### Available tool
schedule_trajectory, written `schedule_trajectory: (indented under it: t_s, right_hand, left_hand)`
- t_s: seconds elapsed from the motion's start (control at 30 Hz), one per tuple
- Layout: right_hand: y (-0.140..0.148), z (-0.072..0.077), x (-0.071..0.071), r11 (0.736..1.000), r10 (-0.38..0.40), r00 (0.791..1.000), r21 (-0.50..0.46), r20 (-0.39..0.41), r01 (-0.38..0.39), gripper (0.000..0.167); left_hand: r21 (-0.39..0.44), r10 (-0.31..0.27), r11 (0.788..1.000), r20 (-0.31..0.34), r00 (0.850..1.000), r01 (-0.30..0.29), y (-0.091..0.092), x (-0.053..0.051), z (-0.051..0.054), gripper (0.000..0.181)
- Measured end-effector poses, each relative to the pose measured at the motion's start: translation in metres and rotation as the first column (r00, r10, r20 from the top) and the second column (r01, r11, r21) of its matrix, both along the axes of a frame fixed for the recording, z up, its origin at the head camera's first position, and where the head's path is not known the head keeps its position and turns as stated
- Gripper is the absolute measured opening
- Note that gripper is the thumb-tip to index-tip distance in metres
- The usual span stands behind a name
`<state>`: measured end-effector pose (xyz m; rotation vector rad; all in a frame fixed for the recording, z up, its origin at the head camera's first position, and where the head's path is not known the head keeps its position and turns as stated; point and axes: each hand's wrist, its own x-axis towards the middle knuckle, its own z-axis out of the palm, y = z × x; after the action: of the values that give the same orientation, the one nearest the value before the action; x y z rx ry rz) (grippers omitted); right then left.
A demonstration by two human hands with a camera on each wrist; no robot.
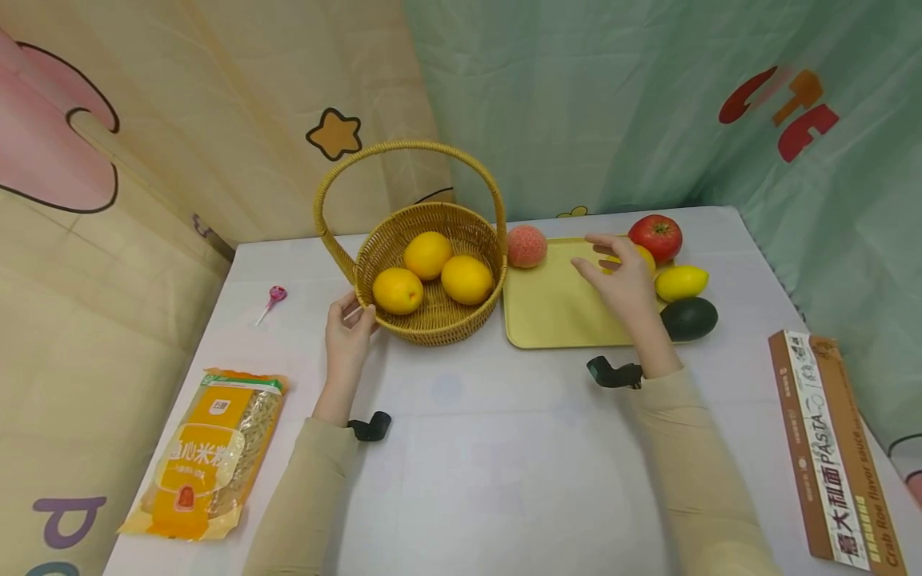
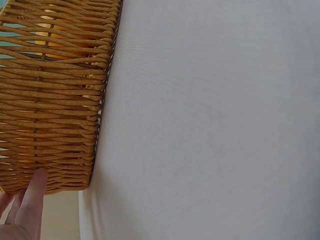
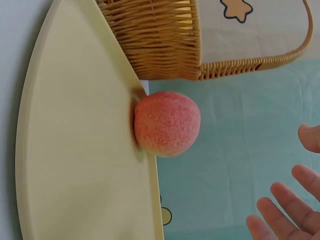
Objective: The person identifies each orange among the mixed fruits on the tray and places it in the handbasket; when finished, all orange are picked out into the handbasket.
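Wrinkled beige sleeves (image 1: 695,472) are running off the bottom of the head view, as is the white-covered desk (image 1: 468,456). Near the desk's far edge, left of middle, a woven wicker basket (image 1: 432,334) is standing, its arched handle rising over three smooth yellow fruits (image 1: 467,280); in the left wrist view only slivers of yellow are showing through the weave. The left hand (image 1: 346,332) is touching the basket's outer wall, thumb and fingers apart. Toward the far right corner, a flat, round-cornered yellow tray (image 1: 562,320) is lying, a fuzzy pink peach (image 1: 527,246) sitting at its far left corner. Above the tray, the right hand (image 1: 625,284) is hovering with spread fingers, partly hiding an orange-yellow fruit (image 1: 643,257); the right wrist view is cropping this hand. Glossy red fruit (image 1: 655,238), a lemon (image 1: 681,283) and a dark green oval (image 1: 689,319) are covering much of the tray's right edge.
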<state>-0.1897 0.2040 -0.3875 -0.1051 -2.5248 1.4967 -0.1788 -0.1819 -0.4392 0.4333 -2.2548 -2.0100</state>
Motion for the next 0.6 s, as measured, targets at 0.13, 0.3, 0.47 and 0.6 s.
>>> schedule_trajectory:
  t_s: [0.13,0.3,0.47,0.6]
  right_hand:
    - [0.013,-0.002,0.004,0.998,-0.058,0.998,0.028,0.001,0.058,0.052]
    - [0.023,-0.004,0.005,0.985,-0.165,0.986,0.062,0.025,0.163,0.055]
    - [0.027,-0.009,0.003,0.965,-0.252,0.964,0.103,0.09,0.242,0.062]
    - [0.03,-0.016,-0.001,0.956,-0.283,0.951,0.121,0.121,0.269,0.066]
  left_hand:
    - [-0.005,-0.002,1.0,0.002,1.0,0.002,0.0,0.0,0.0,0.051]
    - [-0.014,0.004,1.0,0.002,1.0,-0.004,-0.001,-0.001,-0.001,0.051]
    - [-0.011,0.011,1.0,0.003,1.0,-0.011,-0.001,-0.001,-0.001,0.05]
    - [-0.002,0.004,1.0,0.002,1.0,-0.004,0.0,-0.001,0.0,0.051]
